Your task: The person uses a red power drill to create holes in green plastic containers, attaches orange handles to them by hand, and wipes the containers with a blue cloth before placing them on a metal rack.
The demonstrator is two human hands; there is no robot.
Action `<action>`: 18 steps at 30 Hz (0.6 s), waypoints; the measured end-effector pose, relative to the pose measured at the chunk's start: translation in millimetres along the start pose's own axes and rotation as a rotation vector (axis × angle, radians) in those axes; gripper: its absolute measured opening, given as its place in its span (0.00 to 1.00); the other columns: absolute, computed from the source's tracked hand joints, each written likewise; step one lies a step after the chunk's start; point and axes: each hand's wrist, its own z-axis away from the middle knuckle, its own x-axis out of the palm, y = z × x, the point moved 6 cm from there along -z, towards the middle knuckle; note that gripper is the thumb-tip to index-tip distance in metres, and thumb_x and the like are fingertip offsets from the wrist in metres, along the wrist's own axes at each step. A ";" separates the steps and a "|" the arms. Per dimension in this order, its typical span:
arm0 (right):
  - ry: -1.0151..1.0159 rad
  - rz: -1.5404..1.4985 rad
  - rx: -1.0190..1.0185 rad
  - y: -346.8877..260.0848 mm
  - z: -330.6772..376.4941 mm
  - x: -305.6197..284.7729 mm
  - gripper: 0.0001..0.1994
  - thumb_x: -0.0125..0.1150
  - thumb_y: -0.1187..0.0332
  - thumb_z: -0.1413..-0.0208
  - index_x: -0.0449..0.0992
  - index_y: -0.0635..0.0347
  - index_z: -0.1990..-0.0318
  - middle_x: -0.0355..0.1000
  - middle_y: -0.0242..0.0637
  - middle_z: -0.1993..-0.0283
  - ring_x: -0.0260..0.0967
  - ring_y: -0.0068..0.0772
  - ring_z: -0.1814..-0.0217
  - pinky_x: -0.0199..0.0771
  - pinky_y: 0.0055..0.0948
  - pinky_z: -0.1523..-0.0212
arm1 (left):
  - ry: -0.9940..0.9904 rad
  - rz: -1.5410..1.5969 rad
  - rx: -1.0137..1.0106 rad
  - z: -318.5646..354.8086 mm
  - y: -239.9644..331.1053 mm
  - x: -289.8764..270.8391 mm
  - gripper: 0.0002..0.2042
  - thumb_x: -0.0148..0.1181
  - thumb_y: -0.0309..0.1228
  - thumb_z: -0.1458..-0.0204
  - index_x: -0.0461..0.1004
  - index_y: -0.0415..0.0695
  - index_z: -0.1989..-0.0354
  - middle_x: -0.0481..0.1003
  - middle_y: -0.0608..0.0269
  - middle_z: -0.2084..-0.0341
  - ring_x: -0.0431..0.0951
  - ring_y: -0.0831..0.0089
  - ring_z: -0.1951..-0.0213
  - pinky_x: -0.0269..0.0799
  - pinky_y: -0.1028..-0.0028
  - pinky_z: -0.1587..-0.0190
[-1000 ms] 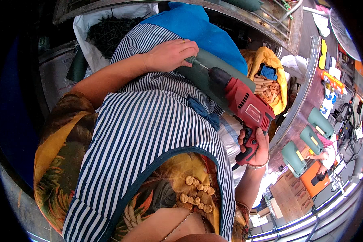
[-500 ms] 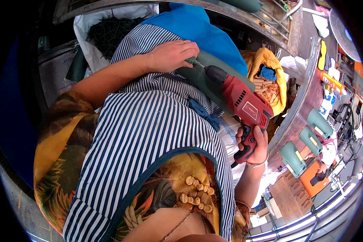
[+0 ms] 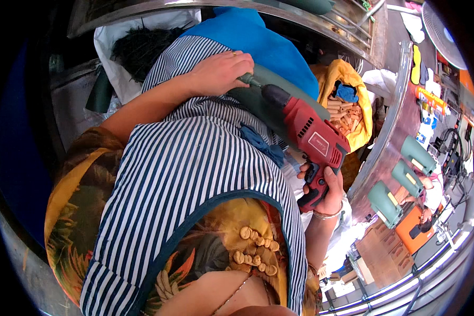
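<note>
My right hand (image 3: 329,192) is wrapped round the grip of a red power drill (image 3: 316,131), its black chuck pointing up and left. Close in front of the chuck, my left hand (image 3: 224,72) pinches a small dark green piece (image 3: 251,80) whose kind I cannot make out. The drill's bit meets this piece; how deep it reaches is hidden. Beneath both lies a large, smooth dark green curved part (image 3: 260,108) across my lap, over a striped apron (image 3: 179,158) and next to a blue cloth (image 3: 263,37).
A yellow sack (image 3: 363,131) of tan cylindrical pieces stands to the right, a blue cloth (image 3: 346,93) inside. At far left is a white sack (image 3: 108,58) of thin dark strips. A metal-edged table (image 3: 382,152) carries green parts (image 3: 387,203) at right, with another person (image 3: 432,195) beyond.
The drill has moved slightly up and left with my right hand, its chuck now nearer the small green piece. Less of the bit shows. My left hand has shifted a little left.
</note>
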 end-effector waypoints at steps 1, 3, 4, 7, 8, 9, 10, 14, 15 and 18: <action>0.002 -0.003 -0.003 2.1 3.2 -3.8 0.26 0.56 0.59 0.40 0.61 0.70 0.42 0.75 0.57 0.60 0.78 0.43 0.65 0.75 0.25 0.79 | -0.022 0.016 -0.006 -0.7 1.2 2.3 0.16 0.65 0.33 0.53 0.68 0.41 0.59 0.70 0.58 0.60 0.72 0.58 0.54 0.68 0.63 0.51; -0.007 -0.018 -0.017 7.3 8.9 -12.6 0.27 0.56 0.59 0.41 0.61 0.72 0.42 0.75 0.59 0.60 0.78 0.45 0.64 0.76 0.25 0.79 | -0.069 0.031 -0.016 -0.7 2.1 3.9 0.16 0.65 0.33 0.52 0.68 0.41 0.59 0.71 0.57 0.60 0.72 0.56 0.54 0.68 0.63 0.50; 0.009 -0.026 -0.033 8.2 13.5 -18.7 0.28 0.57 0.59 0.41 0.61 0.72 0.42 0.74 0.59 0.59 0.78 0.45 0.65 0.76 0.25 0.79 | -0.072 0.013 -0.031 -1.3 0.5 4.4 0.16 0.64 0.33 0.52 0.68 0.41 0.59 0.71 0.56 0.59 0.72 0.56 0.53 0.68 0.62 0.49; 0.031 -0.091 -0.075 9.6 38.7 -52.2 0.29 0.57 0.57 0.41 0.62 0.74 0.42 0.74 0.61 0.59 0.78 0.46 0.66 0.78 0.25 0.80 | -0.082 -0.006 -0.061 0.6 -4.5 6.6 0.16 0.64 0.33 0.52 0.69 0.41 0.59 0.71 0.54 0.57 0.71 0.53 0.50 0.67 0.61 0.47; 0.042 -0.058 -0.130 9.5 49.4 -71.3 0.30 0.57 0.55 0.41 0.62 0.75 0.42 0.74 0.61 0.59 0.78 0.46 0.67 0.78 0.26 0.80 | -0.079 -0.002 -0.053 2.3 -7.2 4.4 0.16 0.64 0.34 0.52 0.69 0.41 0.58 0.71 0.53 0.55 0.70 0.53 0.49 0.67 0.60 0.46; 0.073 -0.089 -0.185 11.3 55.8 -92.1 0.31 0.57 0.54 0.41 0.62 0.75 0.42 0.74 0.61 0.59 0.78 0.45 0.67 0.78 0.25 0.81 | -0.067 0.005 -0.032 -0.6 -7.4 7.7 0.16 0.64 0.34 0.52 0.69 0.41 0.57 0.71 0.52 0.54 0.70 0.52 0.48 0.67 0.60 0.45; 0.125 -0.120 -0.242 13.7 63.5 -110.8 0.32 0.56 0.53 0.40 0.62 0.76 0.42 0.74 0.61 0.59 0.78 0.45 0.67 0.77 0.25 0.81 | -0.046 0.000 -0.025 -1.3 -8.2 5.6 0.16 0.64 0.33 0.52 0.70 0.41 0.57 0.71 0.52 0.54 0.70 0.51 0.47 0.67 0.59 0.45; 0.401 -0.418 -0.416 75.9 31.8 -201.2 0.31 0.49 0.45 0.37 0.65 0.65 0.42 0.77 0.46 0.56 0.76 0.34 0.67 0.71 0.22 0.78 | 0.023 0.061 -0.023 -2.4 -3.7 -3.3 0.14 0.64 0.29 0.52 0.72 0.42 0.57 0.74 0.54 0.59 0.73 0.52 0.51 0.68 0.61 0.47; 0.362 -0.569 -0.518 87.4 8.6 -207.0 0.29 0.47 0.45 0.35 0.65 0.64 0.41 0.76 0.45 0.54 0.75 0.33 0.62 0.73 0.23 0.75 | 0.034 0.109 -0.077 -3.1 -3.9 -3.6 0.13 0.64 0.27 0.52 0.72 0.42 0.58 0.74 0.55 0.61 0.75 0.54 0.53 0.69 0.63 0.49; 0.389 -0.816 -0.631 122.5 -65.9 -239.5 0.26 0.50 0.51 0.35 0.64 0.64 0.41 0.72 0.43 0.49 0.71 0.35 0.50 0.77 0.27 0.62 | -0.006 0.271 -0.260 -17.8 -11.7 -2.5 0.14 0.65 0.24 0.54 0.72 0.42 0.58 0.74 0.57 0.61 0.76 0.59 0.55 0.69 0.68 0.50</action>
